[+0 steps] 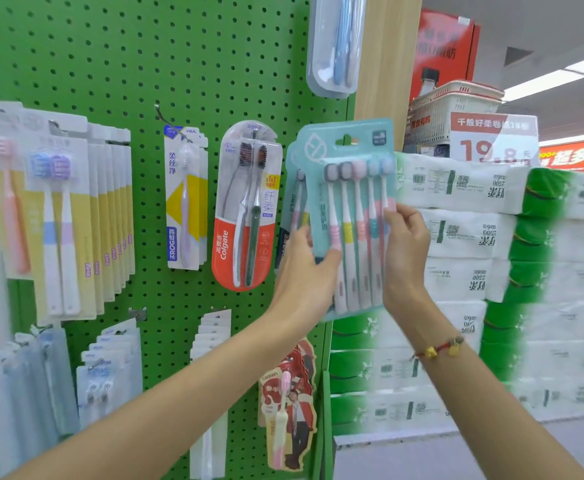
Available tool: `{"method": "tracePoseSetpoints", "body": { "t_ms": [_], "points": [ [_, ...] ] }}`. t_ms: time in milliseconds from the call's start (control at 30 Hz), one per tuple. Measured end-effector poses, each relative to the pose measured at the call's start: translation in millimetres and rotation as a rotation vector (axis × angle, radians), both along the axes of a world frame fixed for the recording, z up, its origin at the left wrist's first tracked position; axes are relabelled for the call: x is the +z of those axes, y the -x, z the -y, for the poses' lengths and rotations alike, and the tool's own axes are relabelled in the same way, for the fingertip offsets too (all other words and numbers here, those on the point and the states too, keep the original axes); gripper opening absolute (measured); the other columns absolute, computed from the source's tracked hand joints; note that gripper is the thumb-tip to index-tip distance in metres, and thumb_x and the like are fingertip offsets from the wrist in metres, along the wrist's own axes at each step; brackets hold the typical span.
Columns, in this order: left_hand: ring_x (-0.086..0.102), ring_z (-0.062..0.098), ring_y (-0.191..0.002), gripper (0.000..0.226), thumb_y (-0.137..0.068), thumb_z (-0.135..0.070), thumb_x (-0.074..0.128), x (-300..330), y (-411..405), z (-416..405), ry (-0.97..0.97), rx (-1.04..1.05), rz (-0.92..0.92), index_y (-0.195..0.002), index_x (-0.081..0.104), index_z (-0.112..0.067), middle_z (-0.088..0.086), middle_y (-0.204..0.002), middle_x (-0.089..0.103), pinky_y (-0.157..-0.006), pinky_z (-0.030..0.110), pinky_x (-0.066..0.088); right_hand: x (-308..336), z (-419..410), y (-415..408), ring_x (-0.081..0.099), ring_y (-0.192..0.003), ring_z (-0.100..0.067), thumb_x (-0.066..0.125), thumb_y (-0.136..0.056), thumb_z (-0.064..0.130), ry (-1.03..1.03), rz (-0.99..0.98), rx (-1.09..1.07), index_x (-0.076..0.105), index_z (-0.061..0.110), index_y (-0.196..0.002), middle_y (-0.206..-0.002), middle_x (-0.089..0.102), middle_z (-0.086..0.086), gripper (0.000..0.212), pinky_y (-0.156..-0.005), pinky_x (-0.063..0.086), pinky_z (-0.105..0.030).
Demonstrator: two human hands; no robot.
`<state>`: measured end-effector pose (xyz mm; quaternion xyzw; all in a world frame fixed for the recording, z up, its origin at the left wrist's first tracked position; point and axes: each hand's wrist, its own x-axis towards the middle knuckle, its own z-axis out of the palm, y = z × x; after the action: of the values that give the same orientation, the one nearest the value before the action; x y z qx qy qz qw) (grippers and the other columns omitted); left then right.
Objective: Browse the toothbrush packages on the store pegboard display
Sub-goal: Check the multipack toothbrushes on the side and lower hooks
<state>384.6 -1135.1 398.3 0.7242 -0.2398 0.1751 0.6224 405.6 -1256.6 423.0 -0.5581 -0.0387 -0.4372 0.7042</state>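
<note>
In the head view, the teal five-brush package (349, 216) sits at the right edge of the green pegboard (110, 64), just right of the red Colgate two-pack (247, 206), and it is caught between both hands. It looks like a thin card backing with a clear plastic blister over the brushes, so I judge it light and fairly stiff along its length but easy to bend or crease across the flat, with a smooth, somewhat slippery front. The edges are the sensible places to take it, and that is where it is taken: the left hand (304, 271) has its grip on the package's lower left edge, fingers curled against the front near the pink handle, while the right hand (405, 244) pinches the right edge about mid-height, fingertips (389, 207) resting on the blister. The package therefore lies between the two grips, its upper half and hang hole standing above both hands and its bottom corner dropping below them beside the right wrist. Whether the hang hole is on a peg I cannot tell; the card tilts slightly and appears to stand forward of a like package (295, 202) behind it, left of it toward the Colgate pack. Pulling by the edges should not strain the blister; squeezing its middle might dent it.
</note>
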Motion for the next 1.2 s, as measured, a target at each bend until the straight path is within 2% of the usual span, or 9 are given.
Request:
{"method": "tracePoseSetpoints", "body": {
  "t_ms": [100, 200, 367, 533, 633, 800, 900, 1000, 1200],
  "points": [
    [0.068, 0.016, -0.087, 0.021, -0.101, -0.034, 0.044, -39, 11, -14, -0.060, 0.128, 0.097, -0.106, 0.060, -0.023, -0.004, -0.095, 0.069, -0.077, 0.043, 0.058, -42, -14, 18, 0.054, -0.061, 0.008, 0.049, -0.099, 0.015, -0.085, -0.074, 0.017, 0.056, 0.012, -0.097, -0.085, 0.057, 0.004, 0.008, -0.052, 0.038, -0.003],
    [0.067, 0.026, -0.087, 0.017, -0.100, -0.033, 0.045, -77, 18, -30, -0.072, 0.094, 0.029, -0.100, 0.062, -0.032, -0.003, -0.093, 0.071, -0.077, 0.052, 0.055, -83, -26, 32, 0.055, -0.061, 0.003, 0.048, -0.100, 0.019, -0.149, -0.194, 0.058, 0.057, 0.011, -0.097, -0.084, 0.057, 0.002, 0.012, -0.049, 0.041, -0.007],
    [0.067, 0.007, -0.083, 0.019, -0.099, -0.026, 0.048, -130, 26, -59, -0.110, -0.001, -0.068, -0.106, 0.063, -0.033, -0.013, -0.095, 0.072, -0.067, 0.025, 0.053, -141, -44, 51, 0.055, -0.050, 0.007, 0.048, -0.101, 0.027, -0.113, -0.193, 0.069, 0.053, 0.008, -0.094, -0.074, 0.059, 0.004, 0.021, -0.049, 0.042, -0.008],
    [0.068, 0.024, -0.090, 0.020, -0.097, -0.023, 0.050, -172, 31, -89, -0.080, -0.015, -0.194, -0.103, 0.066, -0.034, -0.007, -0.094, 0.073, -0.084, 0.051, 0.054, -182, -55, 50, 0.069, -0.071, -0.006, 0.065, -0.086, 0.035, 0.175, -0.271, 0.235, 0.049, 0.020, -0.100, -0.087, 0.071, 0.001, 0.025, -0.059, 0.052, -0.018],
    [0.068, 0.025, -0.092, 0.022, -0.098, -0.022, 0.050, -189, 31, -105, -0.089, -0.026, -0.283, -0.099, 0.066, -0.037, -0.006, -0.092, 0.074, -0.086, 0.049, 0.055, -205, -58, 46, 0.072, -0.081, -0.010, 0.078, -0.076, 0.031, 0.302, -0.460, 0.313, 0.048, 0.028, -0.104, -0.100, 0.071, -0.001, 0.041, -0.063, 0.055, -0.019],
    [0.068, 0.023, -0.098, 0.022, -0.100, -0.021, 0.047, -210, 29, -124, -0.057, -0.074, -0.476, -0.104, 0.068, -0.024, 0.005, -0.107, 0.069, -0.081, 0.034, 0.059, -217, -63, 41, 0.070, -0.074, -0.002, 0.064, -0.091, 0.027, 0.333, -0.553, 0.395, 0.053, 0.026, -0.106, -0.095, 0.073, -0.001, 0.018, -0.059, 0.052, -0.014],
    [0.070, 0.014, -0.092, 0.021, -0.100, -0.020, 0.048, -215, 32, -131, -0.010, -0.096, -0.553, -0.106, 0.068, -0.021, 0.007, -0.112, 0.068, -0.069, 0.020, 0.056, -220, -63, 41, 0.072, -0.088, -0.025, 0.060, -0.094, 0.027, 0.354, -0.540, 0.437, 0.057, 0.030, -0.104, -0.097, 0.075, -0.009, 0.010, -0.078, 0.059, -0.034],
    [0.069, 0.014, -0.096, 0.020, -0.098, -0.023, 0.051, -215, 33, -136, 0.021, -0.121, -0.607, -0.108, 0.068, -0.023, -0.002, -0.106, 0.073, -0.069, 0.019, 0.055, -221, -64, 45, 0.065, -0.090, -0.047, 0.064, -0.091, 0.029, 0.347, -0.487, 0.472, 0.060, 0.031, -0.107, -0.098, 0.068, -0.028, 0.016, -0.085, 0.056, -0.049],
    [0.072, 0.011, -0.090, 0.029, -0.083, -0.029, 0.069, -210, 42, -136, 0.061, -0.190, -0.556, -0.112, 0.065, -0.026, -0.008, -0.100, 0.074, -0.073, 0.020, 0.055, -220, -82, 54, 0.073, -0.074, -0.018, 0.059, -0.094, 0.020, 0.263, -0.420, 0.486, 0.056, 0.015, -0.117, -0.085, 0.076, -0.005, 0.023, -0.059, 0.057, -0.025]
  ]
}}
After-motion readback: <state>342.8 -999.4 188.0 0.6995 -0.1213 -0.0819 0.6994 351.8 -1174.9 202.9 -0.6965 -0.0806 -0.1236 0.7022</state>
